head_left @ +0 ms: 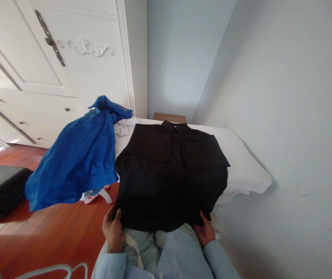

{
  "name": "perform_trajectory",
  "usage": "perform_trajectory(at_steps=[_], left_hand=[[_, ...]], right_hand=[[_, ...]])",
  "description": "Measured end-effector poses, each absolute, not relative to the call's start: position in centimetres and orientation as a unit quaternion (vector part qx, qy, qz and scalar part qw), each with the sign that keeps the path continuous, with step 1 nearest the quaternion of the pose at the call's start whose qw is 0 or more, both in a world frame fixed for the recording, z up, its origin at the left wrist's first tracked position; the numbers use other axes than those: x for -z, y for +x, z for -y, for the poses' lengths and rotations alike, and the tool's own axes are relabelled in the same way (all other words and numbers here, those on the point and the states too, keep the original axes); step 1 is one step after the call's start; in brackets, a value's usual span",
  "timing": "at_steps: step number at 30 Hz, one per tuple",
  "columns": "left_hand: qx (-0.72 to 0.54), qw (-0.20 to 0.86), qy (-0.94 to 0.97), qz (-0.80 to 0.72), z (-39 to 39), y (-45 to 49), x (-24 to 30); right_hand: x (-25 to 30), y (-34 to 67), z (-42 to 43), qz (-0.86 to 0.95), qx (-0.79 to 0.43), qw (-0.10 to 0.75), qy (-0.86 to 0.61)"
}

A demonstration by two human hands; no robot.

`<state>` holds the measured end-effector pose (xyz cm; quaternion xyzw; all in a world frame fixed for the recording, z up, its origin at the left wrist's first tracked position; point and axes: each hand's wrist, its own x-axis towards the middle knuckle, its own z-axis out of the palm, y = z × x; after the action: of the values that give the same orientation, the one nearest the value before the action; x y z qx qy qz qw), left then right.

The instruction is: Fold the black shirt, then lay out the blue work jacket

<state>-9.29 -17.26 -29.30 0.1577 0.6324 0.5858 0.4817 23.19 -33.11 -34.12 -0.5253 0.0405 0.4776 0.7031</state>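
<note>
A black button-up shirt (166, 186) lies spread front side up, its collar at the far end and its hem toward me. Both sleeves are folded inward across its chest. My left hand (113, 228) pinches the hem's left corner between thumb and fingers. At the right corner of the hem, my right hand (204, 229) grips the fabric, thumb on top. Beneath the shirt is a white-covered surface (241, 170). Left of the shirt, a blue garment (78, 155) drapes over the side of that surface.
A white wardrobe (96, 77) stands at the back left. The pale wall (300, 116) runs close along the right. On the wooden floor (52, 236) at left are a black item (6, 197) and a white-strapped slipper (97, 195). A white metal frame (58, 267) is near bottom left.
</note>
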Motion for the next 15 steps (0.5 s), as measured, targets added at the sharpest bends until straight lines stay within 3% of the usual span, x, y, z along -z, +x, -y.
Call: perform_trajectory(at_steps=[4, 9, 12, 15], left_hand=[[-0.56, 0.478, 0.171, -0.654, 18.3, -10.3, 28.4], [-0.509, 0.559, 0.214, -0.619, 20.2, -11.9, 26.4], [-0.524, 0.606, 0.154, -0.579, 20.6, -11.7, 24.2], [-0.568, 0.589, 0.116, -0.563, 20.4, -11.1, 20.8]], right_hand=[[31.2, 23.0, 36.1, -0.107, -0.455, 0.729, -0.5], [25.8, 23.4, 38.8, -0.023, -0.462, 0.709, -0.532], [22.4, 23.8, 39.2, 0.02, -0.45, 0.701, -0.553], [19.4, 24.3, 38.8, 0.033, -0.431, 0.709, -0.558]])
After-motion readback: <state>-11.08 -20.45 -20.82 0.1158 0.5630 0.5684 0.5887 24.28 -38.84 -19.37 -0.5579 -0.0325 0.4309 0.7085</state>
